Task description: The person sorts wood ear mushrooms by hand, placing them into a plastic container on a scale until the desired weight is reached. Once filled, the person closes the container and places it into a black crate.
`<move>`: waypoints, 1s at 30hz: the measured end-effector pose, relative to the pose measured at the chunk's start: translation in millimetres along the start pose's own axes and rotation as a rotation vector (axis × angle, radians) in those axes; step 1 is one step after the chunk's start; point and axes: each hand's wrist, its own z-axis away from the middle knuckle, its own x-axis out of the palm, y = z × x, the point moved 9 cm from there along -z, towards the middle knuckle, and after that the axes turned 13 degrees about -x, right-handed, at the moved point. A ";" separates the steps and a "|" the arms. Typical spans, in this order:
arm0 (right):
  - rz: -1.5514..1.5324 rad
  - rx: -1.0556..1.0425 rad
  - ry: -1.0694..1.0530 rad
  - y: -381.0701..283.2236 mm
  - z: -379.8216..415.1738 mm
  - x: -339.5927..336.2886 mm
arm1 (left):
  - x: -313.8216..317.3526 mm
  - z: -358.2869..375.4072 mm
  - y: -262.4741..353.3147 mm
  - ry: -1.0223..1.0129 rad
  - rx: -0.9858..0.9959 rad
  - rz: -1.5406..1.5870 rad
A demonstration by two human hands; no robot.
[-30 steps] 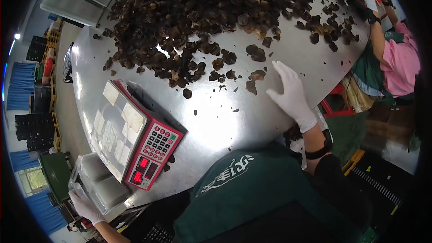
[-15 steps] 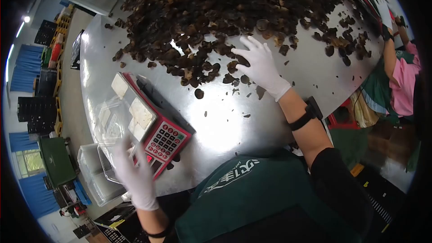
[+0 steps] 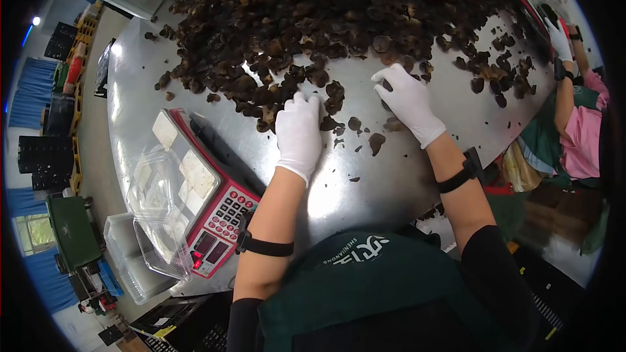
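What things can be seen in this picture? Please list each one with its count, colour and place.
dried fungus pile: one heap, dark brown, far half of the table
metal table: one, silver, centre
scale: one, red with grey pan, near left table edge
clear plastic box: one, open, transparent, on the scale
co-worker's hand: one, white glove, far right table edge
left hand: white glove, flat at the pile's near edge
right hand: white glove, on loose pieces at the pile's near edge
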 end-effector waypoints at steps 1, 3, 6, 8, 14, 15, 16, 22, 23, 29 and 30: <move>0.034 0.055 -0.076 9.1 -4.8 6.6 | 1.9 -0.7 -6.6 0.003 -0.036 0.056; 0.066 0.110 -0.150 12.3 -9.3 15.9 | -3.2 2.4 -17.9 0.037 -0.122 0.235; -0.138 -0.093 0.025 -35.5 -22.5 19.8 | -22.7 18.6 -31.4 0.096 -0.214 0.434; -0.123 -0.319 0.065 -83.3 -27.5 23.5 | -28.0 26.8 -29.9 0.112 -0.223 0.505; -0.119 -0.257 -0.148 -65.1 -30.3 67.6 | 0.2 17.7 -59.8 -0.212 -0.725 1.532; -0.243 -0.271 -0.029 -57.3 -29.9 55.5 | 1.1 7.7 -63.4 -0.141 -0.709 1.591; -0.242 -0.270 -0.028 -50.5 -30.1 47.4 | 0.0 -2.1 -68.0 -0.072 -0.720 1.528; -1.367 0.519 0.106 35.5 -9.4 12.7 | -24.6 -59.5 -6.6 0.259 -0.214 0.635; -1.519 0.509 0.113 40.7 -7.5 12.5 | -15.0 -66.1 -4.1 0.248 -0.212 0.644; -1.549 0.408 0.178 19.0 6.6 -33.9 | 15.5 -77.3 -0.3 0.160 -0.233 0.590; -1.460 0.327 0.165 17.1 8.1 -41.5 | 12.4 -72.7 -4.9 0.199 -0.250 0.652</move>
